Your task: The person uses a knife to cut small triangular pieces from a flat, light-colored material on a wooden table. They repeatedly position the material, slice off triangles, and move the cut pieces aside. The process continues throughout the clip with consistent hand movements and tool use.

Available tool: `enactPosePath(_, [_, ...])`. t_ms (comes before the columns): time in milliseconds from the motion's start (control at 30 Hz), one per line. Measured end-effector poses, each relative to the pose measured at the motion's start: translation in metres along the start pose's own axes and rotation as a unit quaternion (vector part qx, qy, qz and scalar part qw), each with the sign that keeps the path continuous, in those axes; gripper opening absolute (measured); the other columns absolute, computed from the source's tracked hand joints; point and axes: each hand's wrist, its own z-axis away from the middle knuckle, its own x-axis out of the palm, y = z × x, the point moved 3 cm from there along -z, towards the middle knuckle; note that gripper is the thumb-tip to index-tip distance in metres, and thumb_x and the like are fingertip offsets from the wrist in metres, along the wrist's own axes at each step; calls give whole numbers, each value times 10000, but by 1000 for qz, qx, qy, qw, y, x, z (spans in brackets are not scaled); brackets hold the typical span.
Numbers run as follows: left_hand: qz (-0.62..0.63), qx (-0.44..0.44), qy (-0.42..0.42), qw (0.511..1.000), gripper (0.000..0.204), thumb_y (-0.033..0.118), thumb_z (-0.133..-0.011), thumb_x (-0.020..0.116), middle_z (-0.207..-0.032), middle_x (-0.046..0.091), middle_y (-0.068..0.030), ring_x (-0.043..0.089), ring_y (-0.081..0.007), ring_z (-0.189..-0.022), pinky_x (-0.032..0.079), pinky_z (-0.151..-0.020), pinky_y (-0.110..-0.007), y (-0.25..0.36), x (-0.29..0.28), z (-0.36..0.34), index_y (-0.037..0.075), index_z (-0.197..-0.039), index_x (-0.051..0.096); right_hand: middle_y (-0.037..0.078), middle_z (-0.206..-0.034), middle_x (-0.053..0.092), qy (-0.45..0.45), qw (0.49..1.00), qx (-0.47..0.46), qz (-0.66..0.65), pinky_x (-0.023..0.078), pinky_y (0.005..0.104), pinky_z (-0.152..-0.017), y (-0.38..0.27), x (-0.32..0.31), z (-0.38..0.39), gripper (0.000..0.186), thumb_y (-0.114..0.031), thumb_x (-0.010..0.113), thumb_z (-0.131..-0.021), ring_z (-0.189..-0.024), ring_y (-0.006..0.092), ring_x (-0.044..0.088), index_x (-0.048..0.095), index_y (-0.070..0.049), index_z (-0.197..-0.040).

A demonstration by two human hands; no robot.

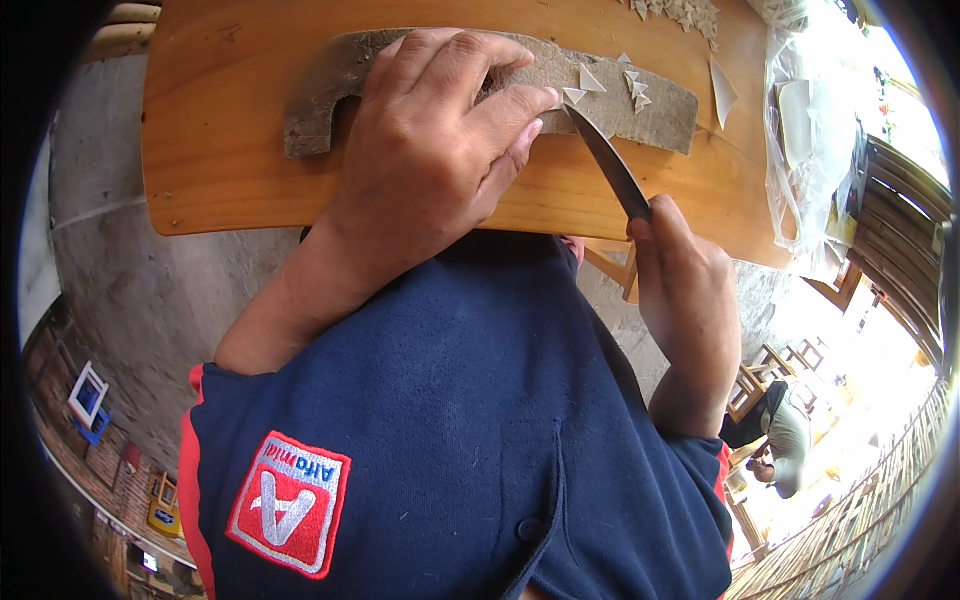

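Note:
My right hand [685, 265] is closed round the handle of a knife [612, 165], whose dark curved blade points up and left. The blade's tip touches or nearly touches a worn wooden board [660, 112] on the table. My left hand [435, 130] rests over the board with fingers bent, its index finger and thumb pressed together beside the knife tip. Whatever lies between those fingers is hidden. Small pale triangular pieces [590, 80] are scattered on the board right of my fingertips.
The board lies on an orange-brown wooden table [240, 190]. A pile of pale cut pieces [690, 15] sits at the far edge, with a larger pale sliver [722, 93] nearby. Clear plastic bags [800, 150] hang at the right edge. Another person [785, 440] is bent over at lower right.

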Motion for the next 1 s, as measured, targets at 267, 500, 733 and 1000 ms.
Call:
enactPosePath(267, [16,10,10,1000,247,61,-855,784,-1192,713,-81,647,-279,-1089,524,-945,-410,-2,0,3,122,-1092,819,225,-756,660,7,1000,3,26,523,519,-628,-7,-4,-2,86,-70,632,-1015,-725,442,688,555,-41,-991])
enactPosePath(500, [15,0,-8,1000,262,52,-829,794,-1224,706,-86,638,-287,-1125,514,-973,-410,1,-2,3,125,-1079,822,235,-773,674,0,1000,10,-27,530,533,-636,-17,3,-3,82,-55,629,-1014,-745,457,695,550,-37,-1001])
enactPosePath(733, [19,-3,-15,1000,269,51,-817,799,-1227,707,-89,634,-290,-1136,509,-985,-412,2,-1,1,121,-1075,824,248,-723,652,6,999,20,-40,513,563,-600,-21,13,-4,109,-71,618,-1027,-699,476,676,518,-40,-996])
enactPosePath(1000, [20,-7,-16,1000,268,45,-810,800,-1222,711,-89,632,-295,-1139,512,-986,-414,2,-2,1,117,-1067,826,217,-671,636,55,998,-8,20,540,543,-566,-28,25,-4,109,-14,597,-976,-654,441,688,491,-41,-984])
